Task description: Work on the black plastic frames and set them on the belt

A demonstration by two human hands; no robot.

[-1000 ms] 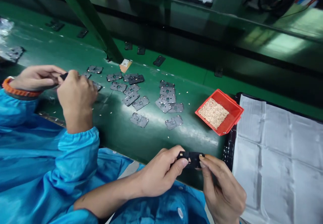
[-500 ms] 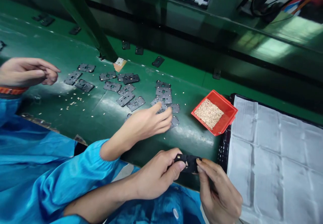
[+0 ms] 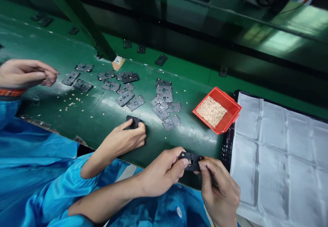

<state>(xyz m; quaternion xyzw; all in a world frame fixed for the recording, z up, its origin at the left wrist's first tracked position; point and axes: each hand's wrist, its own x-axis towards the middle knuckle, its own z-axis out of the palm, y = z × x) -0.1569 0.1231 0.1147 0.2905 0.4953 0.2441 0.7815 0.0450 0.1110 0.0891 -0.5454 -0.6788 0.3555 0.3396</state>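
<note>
Between my two hands, low in the head view, is a small black plastic plate [image 3: 192, 160] with cut-outs and a few pale bits on it. My left hand [image 3: 164, 172] grips its left end, thumb on top. At its right end, the thumb and fingertips of my right hand [image 3: 220, 185] pinch the edge; whether a small piece is also between them I cannot make out. Beyond my hands lies a cluster of similar black plates [image 3: 164, 89], some overlapping. Right of that cluster stands a red bin [image 3: 232, 112] holding many tiny pale pieces [image 3: 211, 111].
A co-worker's hand [image 3: 125, 136] holds another black plate [image 3: 133, 122] close to my left forearm; their other hand [image 3: 28, 72] rests farther left. Tiny pieces [image 3: 73, 99] are scattered on the green table [image 3: 102, 131]. A tray with white lining [image 3: 274, 152] stands right; a green post [image 3: 79, 18] rises behind.
The co-worker's nearer hand has moved left from the plate cluster and now grips a black plate. My hands keep hold of their plate, almost in the same place. The view has shifted slightly.
</note>
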